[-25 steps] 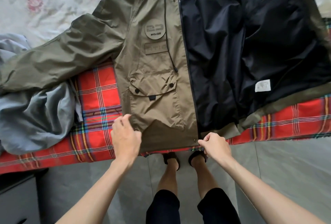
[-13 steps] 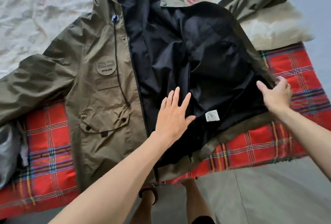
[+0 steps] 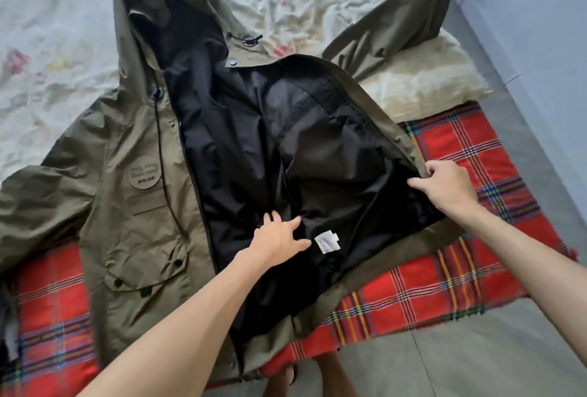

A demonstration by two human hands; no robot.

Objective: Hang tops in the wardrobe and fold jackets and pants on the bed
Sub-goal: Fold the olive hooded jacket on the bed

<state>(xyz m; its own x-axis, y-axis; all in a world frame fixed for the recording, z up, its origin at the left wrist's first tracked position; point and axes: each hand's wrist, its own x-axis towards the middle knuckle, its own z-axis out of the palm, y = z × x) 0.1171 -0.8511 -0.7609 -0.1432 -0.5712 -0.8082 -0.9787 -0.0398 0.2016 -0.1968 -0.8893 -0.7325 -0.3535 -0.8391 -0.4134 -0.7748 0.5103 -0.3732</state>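
An olive-green hooded jacket (image 3: 136, 206) lies face up across the bed, its right front panel thrown open so the black lining (image 3: 286, 142) shows. My left hand (image 3: 279, 234) rests flat with spread fingers on the lining, just left of a small white care label (image 3: 327, 241). My right hand (image 3: 444, 187) pinches the open panel's olive edge at the right side. The hood lies at the top, and one sleeve stretches away to the upper right.
A red plaid blanket (image 3: 460, 269) covers the near edge of the bed, with a crumpled pale floral sheet (image 3: 63, 31) behind it. A cream pillow (image 3: 422, 85) sits at the right. Grey clothing (image 3: 8, 330) peeks in at the far left. Grey tiled floor (image 3: 476, 365) lies below.
Both hands left the jacket's bottom hem. The left moved onto the lining and slid down toward the label; the right took hold of the open panel's edge.
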